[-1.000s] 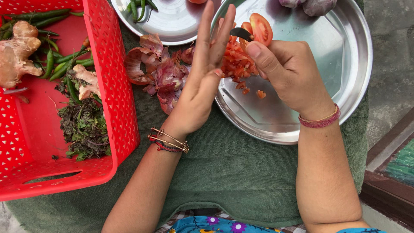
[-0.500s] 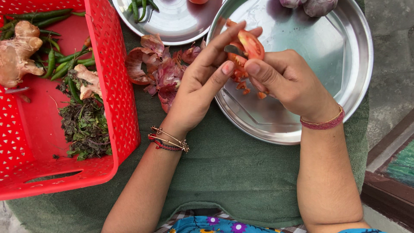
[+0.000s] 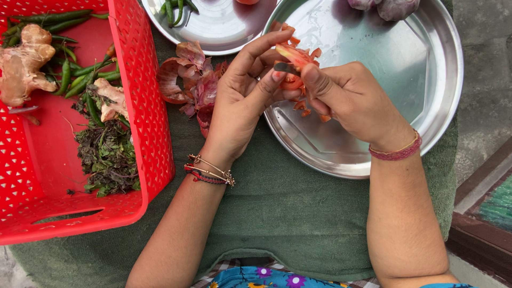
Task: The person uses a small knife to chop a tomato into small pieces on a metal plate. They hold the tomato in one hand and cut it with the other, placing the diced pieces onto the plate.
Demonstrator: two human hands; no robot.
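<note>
The biggest thing is the red basket (image 3: 154, 133) with little holes in its walls. It sits well to the left of the big steel plate (image 3: 405, 90). Inside the basket lie long green chillies (image 3: 69, 74), two lumps of ginger (image 3: 24, 64) and a heap of dark leafy herbs (image 3: 106, 154).

The big steel plate is round and shiny. Small red bits of tomato lie on it under the hands. At its far edge sit two purple onions (image 3: 384, 6), cut off by the top of the picture.

A smaller steel plate (image 3: 218, 26) lies just left of the big plate, at the top. It holds a few green chillies at its far edge.

Between the basket and the big plate, a pile of dry pink onion skins (image 3: 189, 80) lies on the green cloth (image 3: 298, 213).

The tomato (image 3: 296, 56) is held over the left part of the big plate. It is red and orange, soft and cut open, with ragged edges.

The left hand (image 3: 242, 101) curls around the tomato, fingers closed on it. The right hand (image 3: 352, 96) has its grip tight on a small dark knife (image 3: 285, 68), and its thumb presses against the tomato. Only a little of the blade shows.
</note>
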